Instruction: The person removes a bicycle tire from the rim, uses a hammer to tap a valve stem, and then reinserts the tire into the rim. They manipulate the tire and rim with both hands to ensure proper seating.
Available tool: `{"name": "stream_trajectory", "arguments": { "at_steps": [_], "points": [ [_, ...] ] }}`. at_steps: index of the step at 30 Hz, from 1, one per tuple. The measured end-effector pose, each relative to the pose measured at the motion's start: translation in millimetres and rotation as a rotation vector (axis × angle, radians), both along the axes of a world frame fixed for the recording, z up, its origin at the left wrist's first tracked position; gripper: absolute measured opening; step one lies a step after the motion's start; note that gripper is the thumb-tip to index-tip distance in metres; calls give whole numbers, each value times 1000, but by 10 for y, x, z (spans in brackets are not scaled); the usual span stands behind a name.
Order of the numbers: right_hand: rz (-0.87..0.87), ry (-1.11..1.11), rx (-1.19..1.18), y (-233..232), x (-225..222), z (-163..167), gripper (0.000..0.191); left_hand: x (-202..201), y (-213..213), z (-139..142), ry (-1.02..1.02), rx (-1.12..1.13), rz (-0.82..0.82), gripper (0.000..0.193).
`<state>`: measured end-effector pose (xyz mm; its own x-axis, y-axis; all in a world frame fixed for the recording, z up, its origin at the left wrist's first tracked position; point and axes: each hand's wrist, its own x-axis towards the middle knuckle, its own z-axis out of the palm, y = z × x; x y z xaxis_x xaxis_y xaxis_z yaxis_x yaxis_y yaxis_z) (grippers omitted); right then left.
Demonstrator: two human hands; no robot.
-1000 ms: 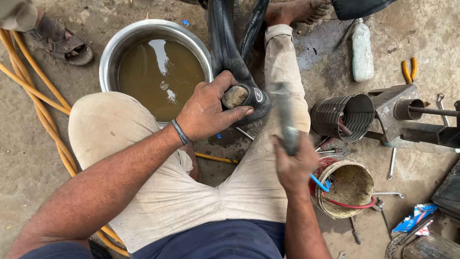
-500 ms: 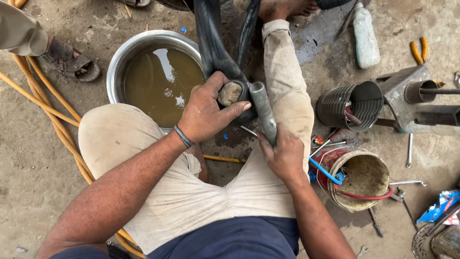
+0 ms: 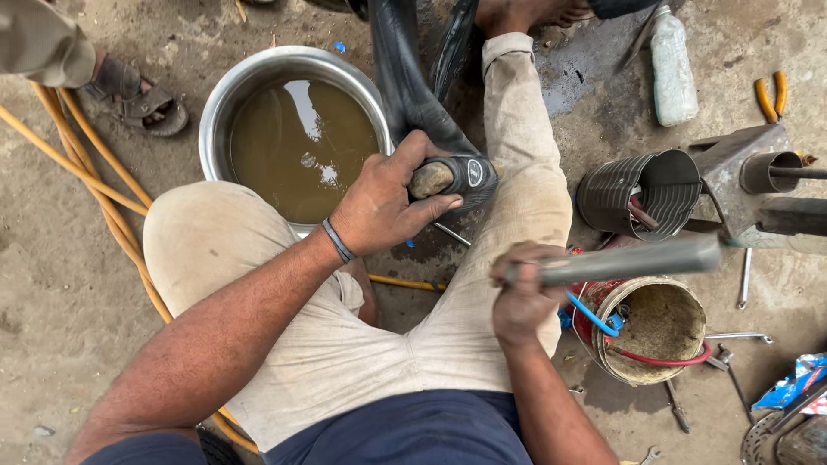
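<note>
From the head camera, looking down, a person sits on the dirt floor (image 3: 52,284) with legs in pale trousers spread out. The big landmark is a round metal bowl (image 3: 226,96) full of brown water.

Just to the right of the bowl, the left hand (image 3: 383,202) is curled tight around a black rubber tube (image 3: 405,77). It presses a folded bit of the tube down on the right knee. A small brown patch (image 3: 429,179) shows on the fold, right by the thumb. The rest of the tube runs up past the bowl's right rim.

Further right of the bowl and lower down, the right hand (image 3: 521,297) is closed in a fist around a grey metal rod (image 3: 629,258). The rod lies sideways and looks blurry. It is apart from the tube.

Under the rod, well right of the bowl, stands a dirty bucket (image 3: 655,323) with a red and a blue wire. Above it is a dark ribbed can (image 3: 642,194) lying on its side. A white plastic bottle (image 3: 674,65) and orange pliers (image 3: 769,95) lie far right of the bowl. Yellow hoses (image 3: 77,172) run past the bowl's left side, near a foot in a sandal (image 3: 138,99).
</note>
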<state>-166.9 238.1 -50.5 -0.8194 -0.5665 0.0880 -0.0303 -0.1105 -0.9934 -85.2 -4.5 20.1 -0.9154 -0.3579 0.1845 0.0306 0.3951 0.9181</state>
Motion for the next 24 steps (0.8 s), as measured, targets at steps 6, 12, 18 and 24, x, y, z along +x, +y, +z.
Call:
{"name": "stream_trajectory", "arguments": {
  "at_steps": [6, 12, 18, 24],
  "points": [
    [10, 194, 99, 75, -13, 55, 22, -21, 7, -16, 9, -72, -7, 46],
    [163, 397, 458, 13, 0, 107, 26, -30, 7, -51, -68, -65, -7, 47],
    [162, 332, 379, -61, -20, 184, 30, 6, -14, -60, 10, -121, -34, 47],
    [1, 133, -108, -5, -58, 90, 25, 31, -34, -40, -25, -218, -15, 47]
  ]
}}
